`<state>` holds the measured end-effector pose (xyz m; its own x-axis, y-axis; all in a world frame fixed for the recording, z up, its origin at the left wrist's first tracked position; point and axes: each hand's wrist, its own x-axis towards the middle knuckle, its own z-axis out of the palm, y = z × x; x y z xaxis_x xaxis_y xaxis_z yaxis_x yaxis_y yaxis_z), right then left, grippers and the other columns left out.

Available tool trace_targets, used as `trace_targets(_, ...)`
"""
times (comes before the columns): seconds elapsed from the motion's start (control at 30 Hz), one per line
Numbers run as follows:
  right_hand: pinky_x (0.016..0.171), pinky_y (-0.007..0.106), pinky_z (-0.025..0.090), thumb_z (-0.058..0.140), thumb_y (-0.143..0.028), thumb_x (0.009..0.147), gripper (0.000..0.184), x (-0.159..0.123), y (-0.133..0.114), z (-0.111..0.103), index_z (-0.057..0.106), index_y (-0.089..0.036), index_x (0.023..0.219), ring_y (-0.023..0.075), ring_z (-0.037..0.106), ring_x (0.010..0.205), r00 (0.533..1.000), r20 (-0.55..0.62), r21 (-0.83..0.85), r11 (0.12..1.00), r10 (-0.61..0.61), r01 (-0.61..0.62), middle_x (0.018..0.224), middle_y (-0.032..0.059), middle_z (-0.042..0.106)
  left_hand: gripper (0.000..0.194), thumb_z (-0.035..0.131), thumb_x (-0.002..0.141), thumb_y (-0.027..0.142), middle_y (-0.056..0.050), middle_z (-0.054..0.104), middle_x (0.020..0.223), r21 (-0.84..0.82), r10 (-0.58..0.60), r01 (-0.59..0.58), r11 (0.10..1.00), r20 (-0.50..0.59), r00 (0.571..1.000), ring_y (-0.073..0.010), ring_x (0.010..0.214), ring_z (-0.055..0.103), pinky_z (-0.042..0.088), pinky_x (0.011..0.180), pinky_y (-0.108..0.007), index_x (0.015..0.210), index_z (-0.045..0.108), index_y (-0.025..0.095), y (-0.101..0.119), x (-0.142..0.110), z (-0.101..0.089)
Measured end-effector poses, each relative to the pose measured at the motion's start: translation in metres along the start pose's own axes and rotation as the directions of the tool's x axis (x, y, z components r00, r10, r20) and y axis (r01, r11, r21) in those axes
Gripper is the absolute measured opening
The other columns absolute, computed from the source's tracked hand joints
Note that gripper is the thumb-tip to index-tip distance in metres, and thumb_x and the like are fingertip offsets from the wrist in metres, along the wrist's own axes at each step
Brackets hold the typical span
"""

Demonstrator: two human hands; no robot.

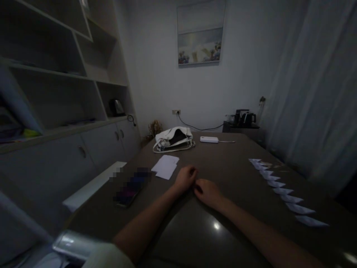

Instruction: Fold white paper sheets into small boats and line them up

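My left hand [186, 178] rests on the brown table, fingers curled into a loose fist, and nothing shows in it. Close beside it, my right hand [208, 192] lies on the tabletop, also curled in, with nothing visible inside. The knuckles of the two hands almost meet. Just beyond my left hand to the left lie a few white paper sheets [166, 166], partly overlapping. Along the right side of the table runs a row of several folded white paper boats [283, 191], apart from my right hand.
A white handbag [173, 137] sits gaping at the table's far end, beside a white power strip [209, 139] with a short cable. A partly pixelated phone [129, 191] lies at the left. Shelves line the left wall; an electric kettle [247, 119] stands beyond the table.
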<state>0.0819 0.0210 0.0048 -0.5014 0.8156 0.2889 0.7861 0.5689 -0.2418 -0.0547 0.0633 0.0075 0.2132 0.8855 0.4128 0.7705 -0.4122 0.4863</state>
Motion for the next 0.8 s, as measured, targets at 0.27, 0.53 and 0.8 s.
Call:
trace_targets(0.27, 0.058, 0.023, 0.029, 0.050, -0.019, 0.082, 0.015, -0.003, 0.005, 0.001, 0.054, -0.016, 0.067, 0.0122, 0.050, 0.063, 0.998, -0.041, 0.075, 0.996, -0.049, 0.052, 0.070, 0.0024, 0.059, 0.027, 0.051, 0.083, 0.023, -0.015, 0.056, 0.118, 0.418, -0.180, 0.180, 0.890, -0.039, 0.983, -0.0300, 0.116, 0.045, 0.034, 0.095, -0.043, 0.108, 0.059, 0.016, -0.004, 0.001, -0.036)
trace_targets(0.53, 0.057, 0.022, 0.027, 0.052, -0.021, 0.083, 0.016, -0.005, 0.007, -0.001, 0.054, -0.015, 0.068, 0.0118, 0.049, 0.063, 0.997, -0.019, 0.096, 0.993, -0.070, 0.072, 0.071, 0.0021, 0.058, 0.061, 0.058, 0.076, 0.055, -0.024, 0.056, 0.118, 0.606, -0.492, 0.441, 0.663, -0.092, 0.866, -0.0380, 0.113, 0.046, 0.039, 0.088, -0.046, 0.115, 0.054, 0.008, -0.033, 0.004, -0.051)
trace_targets(0.8, 0.056, 0.022, 0.027, 0.053, -0.021, 0.083, 0.015, -0.004, 0.006, -0.004, 0.054, -0.016, 0.068, 0.0116, 0.049, 0.063, 0.997, -0.018, 0.081, 0.993, -0.081, 0.082, 0.072, 0.0024, 0.059, 0.059, 0.058, 0.078, 0.050, -0.023, 0.055, 0.121, 0.626, -0.507, 0.434, 0.648, -0.070, 0.859, -0.0354, 0.114, 0.048, 0.041, 0.087, -0.043, 0.120, 0.051, 0.010, -0.035, 0.006, -0.054)
